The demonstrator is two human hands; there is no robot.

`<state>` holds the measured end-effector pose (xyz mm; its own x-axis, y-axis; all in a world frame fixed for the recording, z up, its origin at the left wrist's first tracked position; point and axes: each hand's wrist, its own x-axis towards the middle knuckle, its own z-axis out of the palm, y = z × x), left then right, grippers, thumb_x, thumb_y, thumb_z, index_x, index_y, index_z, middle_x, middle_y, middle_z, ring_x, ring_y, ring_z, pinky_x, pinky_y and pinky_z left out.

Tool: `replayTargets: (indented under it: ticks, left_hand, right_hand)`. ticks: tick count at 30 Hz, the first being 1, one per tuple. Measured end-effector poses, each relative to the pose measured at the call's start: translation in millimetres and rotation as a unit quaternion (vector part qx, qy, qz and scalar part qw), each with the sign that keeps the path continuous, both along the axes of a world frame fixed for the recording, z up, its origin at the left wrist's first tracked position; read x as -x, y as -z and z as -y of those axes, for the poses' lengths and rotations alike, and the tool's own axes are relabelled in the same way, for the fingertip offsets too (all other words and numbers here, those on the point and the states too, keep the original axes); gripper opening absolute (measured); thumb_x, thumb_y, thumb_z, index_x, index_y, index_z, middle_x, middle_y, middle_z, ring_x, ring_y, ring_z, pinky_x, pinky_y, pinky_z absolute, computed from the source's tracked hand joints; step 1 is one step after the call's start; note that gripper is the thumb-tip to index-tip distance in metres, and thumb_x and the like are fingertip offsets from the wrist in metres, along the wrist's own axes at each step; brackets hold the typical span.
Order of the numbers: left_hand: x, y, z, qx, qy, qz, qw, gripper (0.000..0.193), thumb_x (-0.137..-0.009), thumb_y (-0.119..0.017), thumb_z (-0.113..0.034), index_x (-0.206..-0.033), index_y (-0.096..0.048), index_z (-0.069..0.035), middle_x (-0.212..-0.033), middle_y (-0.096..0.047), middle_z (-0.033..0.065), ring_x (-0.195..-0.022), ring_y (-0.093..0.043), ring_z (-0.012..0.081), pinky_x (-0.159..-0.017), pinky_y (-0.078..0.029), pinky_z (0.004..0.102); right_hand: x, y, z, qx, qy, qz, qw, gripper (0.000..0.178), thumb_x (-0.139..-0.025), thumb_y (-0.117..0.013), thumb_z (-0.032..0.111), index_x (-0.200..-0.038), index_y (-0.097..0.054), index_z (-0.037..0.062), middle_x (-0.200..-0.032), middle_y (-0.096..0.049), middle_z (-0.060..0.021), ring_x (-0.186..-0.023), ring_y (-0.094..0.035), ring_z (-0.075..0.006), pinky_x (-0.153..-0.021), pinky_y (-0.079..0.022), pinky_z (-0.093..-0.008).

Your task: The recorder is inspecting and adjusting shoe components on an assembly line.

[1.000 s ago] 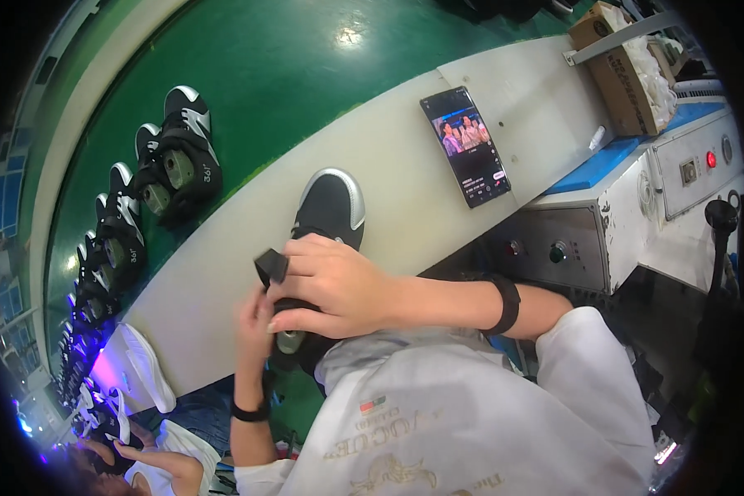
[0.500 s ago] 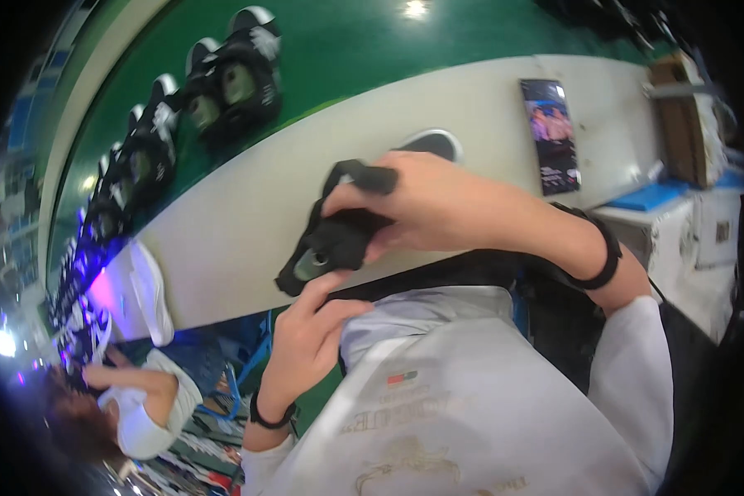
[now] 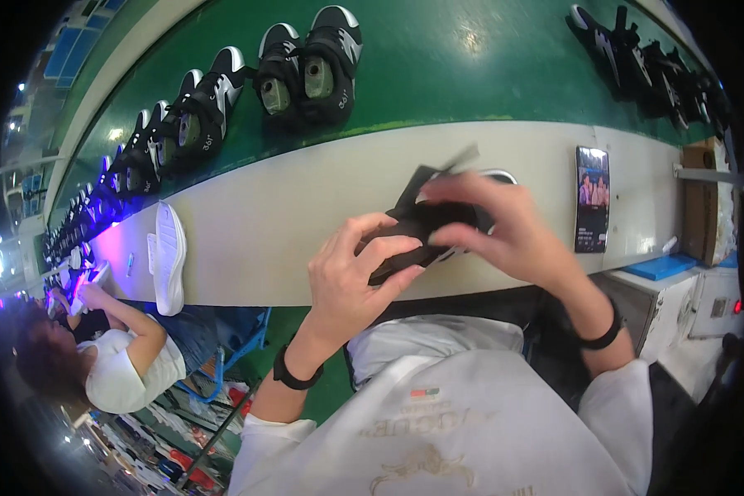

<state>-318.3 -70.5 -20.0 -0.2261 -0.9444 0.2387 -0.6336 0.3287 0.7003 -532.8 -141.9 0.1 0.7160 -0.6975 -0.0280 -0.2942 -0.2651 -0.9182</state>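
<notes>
My left hand [image 3: 360,264] wraps the near left end of the black shoe [image 3: 448,217], thumb and fingers closing on its dark upper. My right hand [image 3: 512,231] is over the shoe's right part, thumb and fingers parted around the opening; blur keeps me from telling whether they pinch anything. The shoe is between my hands, above the middle of the white table [image 3: 256,223], its light-edged toe pointing far right. A dark strap [image 3: 413,188] sticks up on its far side, near my right fingertips. Well to the right, a phone [image 3: 592,198] lies with its screen lit. To the left lies a white sole [image 3: 170,260]. Beyond the table, a row of shoes [image 3: 329,70] lines the green surface [image 3: 471,74]. A co-worker [image 3: 132,364] sits at the near left.
</notes>
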Motion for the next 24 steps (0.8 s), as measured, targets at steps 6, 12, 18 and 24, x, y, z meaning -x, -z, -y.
replayTargets:
  ticks: [6, 12, 18, 24]
  left_hand:
    - [-3.1, -10.9, 11.1, -0.064, -0.008, -0.038, 0.997, 0.029, -0.076, -0.079, -0.014, -0.102, -0.067, -0.013, -0.105, -0.066, 0.0063, -0.085, -0.067, 0.0210, -0.071, -0.053, 0.0332]
    - [5.2, 5.8, 33.4, -0.215, -0.111, -0.133, 0.961, 0.031, -0.088, -0.071, -0.013, -0.114, -0.058, -0.006, -0.101, -0.068, 0.0089, -0.081, -0.068, 0.0225, -0.070, -0.054, 0.0320]
    - [4.8, 45.2, 41.8, -0.223, -0.057, -0.220, 0.948, 0.025, -0.096, -0.062, -0.015, -0.116, -0.053, -0.004, -0.090, -0.064, 0.0084, -0.072, -0.062, 0.0152, -0.066, -0.050, 0.0311]
    - [-1.8, 41.0, 44.7, -0.356, -0.130, -0.352, 0.856, 0.021, -0.094, -0.064, -0.009, -0.113, -0.059, -0.004, -0.093, -0.066, 0.0039, -0.081, -0.062, 0.0091, -0.069, -0.050, 0.0231]
  right_hand:
    - [-25.0, 18.0, -5.8, 0.021, 0.312, 0.175, 0.934, 0.026, -0.080, -0.070, -0.003, -0.105, -0.069, 0.0002, -0.104, -0.070, -0.0120, -0.094, -0.067, -0.0256, -0.079, -0.054, -0.0330]
    - [-48.2, 29.6, -14.0, 0.036, 0.301, 0.213, 0.929, 0.010, -0.081, -0.068, 0.001, -0.092, -0.067, -0.0011, -0.078, -0.058, -0.0109, -0.073, -0.056, -0.0258, -0.065, -0.046, -0.0348]
    - [-43.3, 39.7, -0.2, 0.122, 0.268, 0.156, 0.943, 0.011, -0.076, -0.070, 0.004, -0.082, -0.061, 0.0005, -0.071, -0.055, -0.0091, -0.067, -0.052, -0.0287, -0.058, -0.043, -0.0379]
    - [-15.5, 24.6, -19.9, 0.306, 0.063, 0.020, 0.950, 0.024, -0.076, -0.076, 0.016, -0.093, -0.065, 0.0030, -0.100, -0.067, -0.0121, -0.107, -0.065, -0.0337, -0.094, -0.053, -0.0433]
